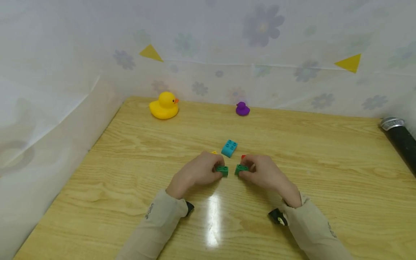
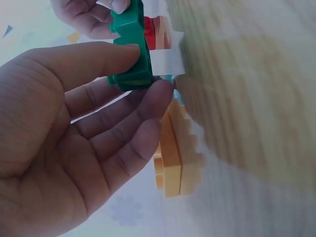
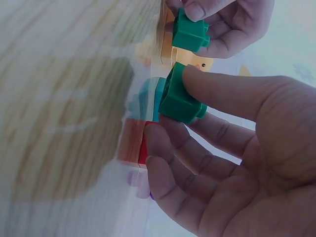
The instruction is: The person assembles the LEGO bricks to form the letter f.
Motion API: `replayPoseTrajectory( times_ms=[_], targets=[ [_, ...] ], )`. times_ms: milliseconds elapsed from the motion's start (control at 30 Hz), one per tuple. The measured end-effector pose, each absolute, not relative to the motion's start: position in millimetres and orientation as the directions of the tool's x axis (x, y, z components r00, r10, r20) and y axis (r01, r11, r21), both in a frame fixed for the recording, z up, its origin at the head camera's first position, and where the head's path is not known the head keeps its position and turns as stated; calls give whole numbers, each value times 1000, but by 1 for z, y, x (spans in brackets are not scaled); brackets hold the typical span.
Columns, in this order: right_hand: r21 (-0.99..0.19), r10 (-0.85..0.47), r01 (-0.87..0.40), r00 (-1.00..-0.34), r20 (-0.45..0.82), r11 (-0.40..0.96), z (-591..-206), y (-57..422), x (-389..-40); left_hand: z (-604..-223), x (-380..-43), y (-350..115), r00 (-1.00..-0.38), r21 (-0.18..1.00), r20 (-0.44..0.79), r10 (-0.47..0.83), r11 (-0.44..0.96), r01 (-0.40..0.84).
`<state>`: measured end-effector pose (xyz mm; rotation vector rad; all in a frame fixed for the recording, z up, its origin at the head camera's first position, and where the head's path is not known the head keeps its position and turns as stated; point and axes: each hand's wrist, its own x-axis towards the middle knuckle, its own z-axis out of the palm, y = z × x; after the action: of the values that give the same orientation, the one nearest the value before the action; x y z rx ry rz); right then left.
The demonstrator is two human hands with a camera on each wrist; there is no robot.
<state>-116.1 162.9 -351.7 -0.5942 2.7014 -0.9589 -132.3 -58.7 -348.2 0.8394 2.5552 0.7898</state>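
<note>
In the head view my left hand [image 1: 201, 169] pinches a green toy brick [image 1: 222, 170] by its side. A second green brick [image 1: 241, 168] is pinched between thumb and fingers of my right hand [image 1: 264, 171]. A narrow gap parts the two bricks, which face each other low over the table. Just beyond them lies a blue brick [image 1: 229, 148] with studs up and a curved side. Mostly hidden behind my left hand is a yellow brick [image 2: 172, 163], seen better in the left wrist view. A red brick [image 3: 143, 150] shows behind my right fingers in the right wrist view.
A yellow rubber duck [image 1: 164, 106] stands at the back left of the wooden table [image 1: 130, 162], and a small purple duck [image 1: 242, 109] at the back middle. At the far right edge lies a black microphone [image 1: 401, 139]. Flower-patterned white cloth [image 1: 208, 39] hangs behind.
</note>
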Motion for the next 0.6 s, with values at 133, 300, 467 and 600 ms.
replayPoseTrajectory(
  times_ms=[133,300,467,600],
  targets=[
    [-652,-430,-294,-901,-55,699,-351,163,-116,-350,-134,-58,-766,590,-116,632,664,459],
    [-667,-407,-291,-913,-20,686,-350,164,-116,-352,-136,-57,-765,585,-98,636,659,473],
    [-688,-391,-293,-920,15,664,-347,165,-117,-350,-137,-57,-777,601,-107,620,663,446],
    [-714,-370,-255,-929,-7,653,-345,165,-117,-349,-136,-58,-795,638,-115,595,658,400]
  ],
)
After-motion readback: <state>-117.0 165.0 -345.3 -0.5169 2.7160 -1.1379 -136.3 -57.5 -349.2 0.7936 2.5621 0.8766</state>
